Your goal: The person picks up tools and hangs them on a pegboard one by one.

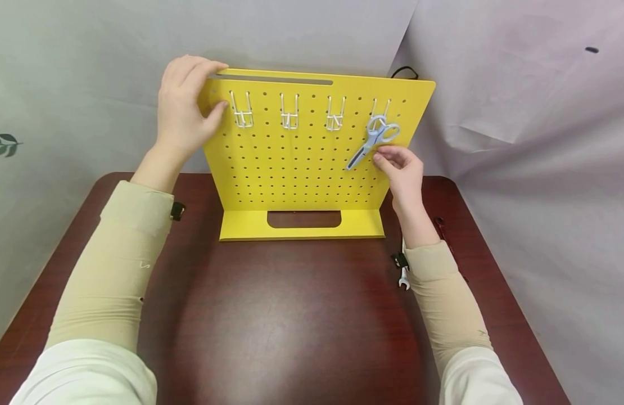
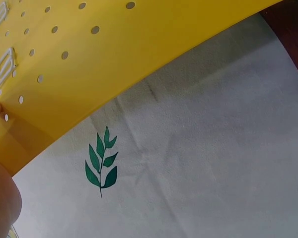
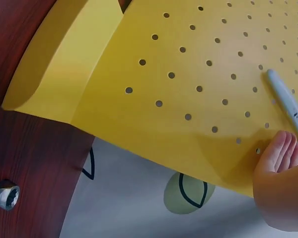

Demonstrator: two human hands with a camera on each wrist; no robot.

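Observation:
A yellow pegboard (image 1: 297, 152) stands upright on the table. My left hand (image 1: 182, 101) holds its upper left corner, thumb on the front face and fingers over the top edge. Light-blue scissors (image 1: 376, 135) hang at the rightmost white wire hook (image 1: 381, 107), blades pointing down and left. With thumb and fingertips, my right hand (image 1: 400, 169) pinches the scissors just below the finger loops. In the right wrist view the scissors (image 3: 286, 99) are partly cut off by the frame edge. Three more wire hooks, one being the leftmost hook (image 1: 242, 112), carry nothing.
The pegboard's base lip (image 1: 246, 228) rests on the dark red table (image 1: 286, 304). A wrench (image 1: 404, 279) lies by my right forearm, partly hidden. Another dark red tool (image 1: 440, 225) lies farther right. A pale cloth (image 1: 534, 140) hangs behind and beside the table.

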